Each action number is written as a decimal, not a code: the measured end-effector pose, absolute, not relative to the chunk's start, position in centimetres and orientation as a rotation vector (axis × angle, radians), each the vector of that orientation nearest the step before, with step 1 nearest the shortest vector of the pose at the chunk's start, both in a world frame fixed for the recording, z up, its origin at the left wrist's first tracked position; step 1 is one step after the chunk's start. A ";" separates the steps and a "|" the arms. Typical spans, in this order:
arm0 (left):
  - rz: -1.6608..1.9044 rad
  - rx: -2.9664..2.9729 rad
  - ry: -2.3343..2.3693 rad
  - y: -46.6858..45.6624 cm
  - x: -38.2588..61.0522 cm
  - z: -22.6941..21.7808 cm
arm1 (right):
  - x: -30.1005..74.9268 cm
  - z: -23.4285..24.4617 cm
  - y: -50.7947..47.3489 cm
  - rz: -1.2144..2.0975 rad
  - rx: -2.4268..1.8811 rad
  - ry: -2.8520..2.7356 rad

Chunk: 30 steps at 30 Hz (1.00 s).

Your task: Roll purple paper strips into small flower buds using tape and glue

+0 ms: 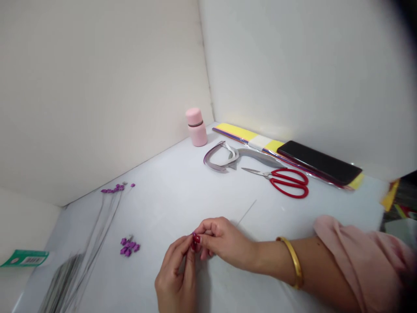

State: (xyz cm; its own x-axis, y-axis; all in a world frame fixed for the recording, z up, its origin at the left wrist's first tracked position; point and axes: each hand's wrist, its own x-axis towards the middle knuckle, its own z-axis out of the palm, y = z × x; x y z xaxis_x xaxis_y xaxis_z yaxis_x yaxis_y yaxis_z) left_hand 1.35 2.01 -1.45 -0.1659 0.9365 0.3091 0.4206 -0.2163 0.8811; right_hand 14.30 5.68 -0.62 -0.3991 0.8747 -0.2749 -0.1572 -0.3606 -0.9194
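My left hand point(177, 274) and my right hand point(223, 241) meet at the fingertips low in the middle of the head view, just above the table. Both are closed in a pinch on a small purple piece point(194, 234), most of which the fingers cover. A thin wire point(246, 212) sticks out past the back of my right hand toward the upper right; where its other end goes is hidden. To the left lies a small pile of purple buds point(129, 247). Farther back, several purple-tipped wire stems point(112, 190) are laid side by side.
A bundle of bare grey wires point(61, 284) lies at the lower left, near a green label point(28, 258). Behind my hands are red-handled scissors point(289, 182), curled purple-grey strips point(216, 158), a black phone point(319, 161) on packaged coloured strips point(234, 132), and a pink bottle point(197, 130) by the walls.
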 end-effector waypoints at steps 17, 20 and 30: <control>1.224 1.327 1.318 2.2 0.7 -0.6 | 15.0 0.5 6.0 2.034 -0.906 -1.131; 1.146 1.219 1.247 2.4 0.4 -0.3 | 15.2 0.5 6.1 2.113 -0.836 -1.118; 1.213 0.953 1.298 2.5 0.6 -0.6 | 15.0 0.2 6.0 2.013 -0.950 -1.163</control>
